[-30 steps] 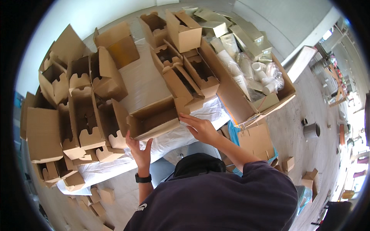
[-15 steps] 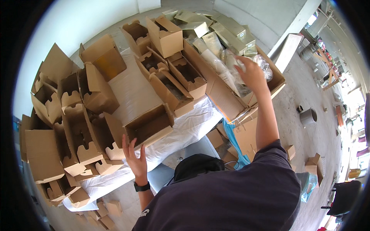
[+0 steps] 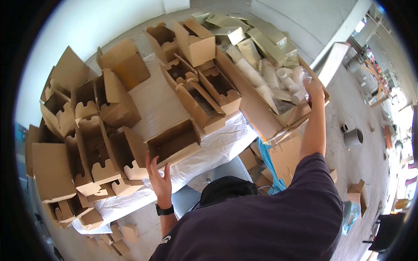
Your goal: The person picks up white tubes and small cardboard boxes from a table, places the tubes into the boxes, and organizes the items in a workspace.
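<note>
My left hand [image 3: 160, 180] is open, fingers spread, its fingertips at the near left corner of a brown cardboard box [image 3: 174, 150]. That box is open at the top, and its inside looks bare. My right hand [image 3: 314, 90] reaches into the right end of a large carton [image 3: 261, 114], beside a clear plastic bag [image 3: 300, 75]. Its fingers are bent downward and mostly hidden, so I cannot see whether they grip the bag. White cylinders [image 3: 285, 78] lie next to the bag, and longer white tubes in clear wrap [image 3: 251, 71] fill the carton's middle.
Several open brown boxes [image 3: 93, 148] stand in rows on the left of the white-covered table [image 3: 150, 100], others [image 3: 198, 98] at its middle. Pale gold boxes [image 3: 267, 45] are heaped at the far right. A grey bucket [image 3: 353, 137] and loose cardboard [image 3: 285, 158] are on the floor.
My right hand has moved right and down, from above the carton's middle to its right end, uncovering the white cylinders. My left hand stays by the box corner. The whole view has shifted slightly.
</note>
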Tool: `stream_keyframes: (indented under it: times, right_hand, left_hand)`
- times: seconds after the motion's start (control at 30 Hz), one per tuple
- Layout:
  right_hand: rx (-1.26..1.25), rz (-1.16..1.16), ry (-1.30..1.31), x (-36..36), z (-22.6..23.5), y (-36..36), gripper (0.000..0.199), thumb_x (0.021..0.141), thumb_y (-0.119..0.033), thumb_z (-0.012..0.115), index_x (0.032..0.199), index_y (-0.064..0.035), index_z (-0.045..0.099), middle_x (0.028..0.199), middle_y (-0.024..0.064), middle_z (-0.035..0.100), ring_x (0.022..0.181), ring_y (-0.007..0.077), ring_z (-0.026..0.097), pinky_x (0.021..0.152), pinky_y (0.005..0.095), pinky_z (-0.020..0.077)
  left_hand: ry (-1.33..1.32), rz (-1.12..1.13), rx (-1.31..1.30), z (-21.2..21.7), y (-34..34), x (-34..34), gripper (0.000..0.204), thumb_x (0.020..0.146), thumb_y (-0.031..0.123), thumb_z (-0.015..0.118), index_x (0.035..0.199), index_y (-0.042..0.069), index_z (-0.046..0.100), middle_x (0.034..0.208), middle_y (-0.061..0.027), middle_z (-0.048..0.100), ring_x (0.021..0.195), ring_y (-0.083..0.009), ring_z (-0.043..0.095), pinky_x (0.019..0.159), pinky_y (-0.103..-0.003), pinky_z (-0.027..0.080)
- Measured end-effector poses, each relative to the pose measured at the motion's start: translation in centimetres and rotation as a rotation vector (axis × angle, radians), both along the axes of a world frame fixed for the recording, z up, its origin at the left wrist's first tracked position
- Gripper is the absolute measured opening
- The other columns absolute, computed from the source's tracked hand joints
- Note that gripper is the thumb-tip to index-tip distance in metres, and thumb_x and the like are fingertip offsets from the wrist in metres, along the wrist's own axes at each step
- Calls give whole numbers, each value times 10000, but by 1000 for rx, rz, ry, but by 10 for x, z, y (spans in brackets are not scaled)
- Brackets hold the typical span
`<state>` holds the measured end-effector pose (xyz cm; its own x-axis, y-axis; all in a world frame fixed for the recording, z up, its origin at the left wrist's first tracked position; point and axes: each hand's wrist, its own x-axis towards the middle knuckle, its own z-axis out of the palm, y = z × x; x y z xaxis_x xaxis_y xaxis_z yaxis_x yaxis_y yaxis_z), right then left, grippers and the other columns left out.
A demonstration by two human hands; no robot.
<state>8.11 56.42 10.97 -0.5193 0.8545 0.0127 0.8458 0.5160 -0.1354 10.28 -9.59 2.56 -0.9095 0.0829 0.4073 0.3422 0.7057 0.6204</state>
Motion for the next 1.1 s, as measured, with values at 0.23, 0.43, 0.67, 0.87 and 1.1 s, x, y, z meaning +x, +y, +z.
stream_keyframes:
  times: [0.23, 0.43, 0.67, 0.87, 1.1]
  right_hand:
    - [-28, -22, -35, -11, -57, 74, 828, 756, -575, 601, 1292, 53, 551, 1344, 280, 525, 1266, 392, 506, 1060, 426, 400]
    - [-121, -119, 154, -9, -42, 59, 1031, 721, -608, 632, 1311, 196, 369, 1317, 342, 510, 1255, 419, 508, 1040, 417, 431]
    - [114, -87, 573, 4, 28, -18, 875, 801, -561, 588, 1335, 112, 420, 1315, 317, 526, 1231, 412, 526, 1022, 456, 423]
    - [-224, 505, 1519, 8, 90, -135, 506, 921, -284, 620, 1272, 57, 493, 1204, 203, 593, 1065, 260, 586, 924, 368, 448]
    - [-893, 570, 1671, -23, 80, -268, 361, 927, -115, 635, 1221, 38, 493, 1144, 169, 612, 1032, 241, 616, 886, 405, 519]
  left_hand:
    - [6, -1, -35, -1, 0, -2, 362, 871, 179, 711, 1099, 12, 484, 1448, -219, 397, 1172, -410, 533, 870, -430, 522]
    - [-41, 38, -60, 3, 2, 4, 410, 876, 259, 704, 1111, 20, 466, 1466, -222, 354, 1157, -428, 542, 798, -438, 555]
    - [-40, 24, 21, 3, 6, 4, 373, 912, 277, 659, 1105, 20, 470, 1464, -245, 349, 1194, -459, 502, 863, -461, 521]
    - [-65, 23, 179, 4, 2, 0, 212, 989, 211, 530, 1050, 8, 531, 1423, -273, 412, 1207, -464, 501, 913, -456, 482]
    - [-87, 33, 246, 13, 8, 0, 222, 1002, 159, 477, 1141, 9, 563, 1404, -281, 436, 1249, -456, 475, 1004, -455, 424]
